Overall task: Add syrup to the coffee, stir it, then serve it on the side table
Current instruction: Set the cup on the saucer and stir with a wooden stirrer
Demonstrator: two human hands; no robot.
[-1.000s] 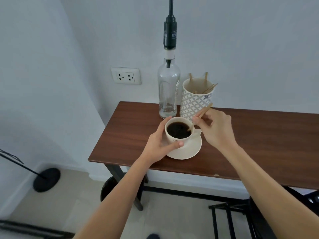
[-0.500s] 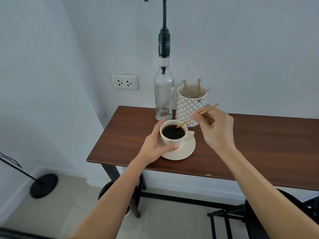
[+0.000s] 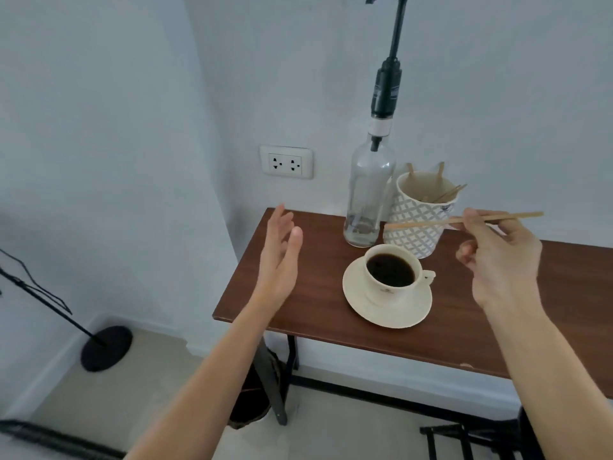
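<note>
A cream cup of black coffee (image 3: 391,277) stands on a cream saucer (image 3: 361,305) on the brown wooden table (image 3: 497,327). My right hand (image 3: 501,260) is raised to the right of the cup and pinches a wooden stir stick (image 3: 431,223), held level above the table and clear of the coffee. My left hand (image 3: 278,257) hovers open over the table's left end, apart from the cup. Behind the cup stands a clear glass syrup bottle (image 3: 368,197) with a tall black pump, almost empty.
A white patterned holder (image 3: 418,227) with several wooden sticks stands beside the bottle at the wall. A wall socket (image 3: 287,162) is to the left. A black stand with a round base (image 3: 106,346) is on the floor at left. Dark furniture frames (image 3: 471,439) sit at bottom right.
My left hand has let go of the cup and drawn away to the left. My right hand has lifted the stick out of the coffee and up to the right.
</note>
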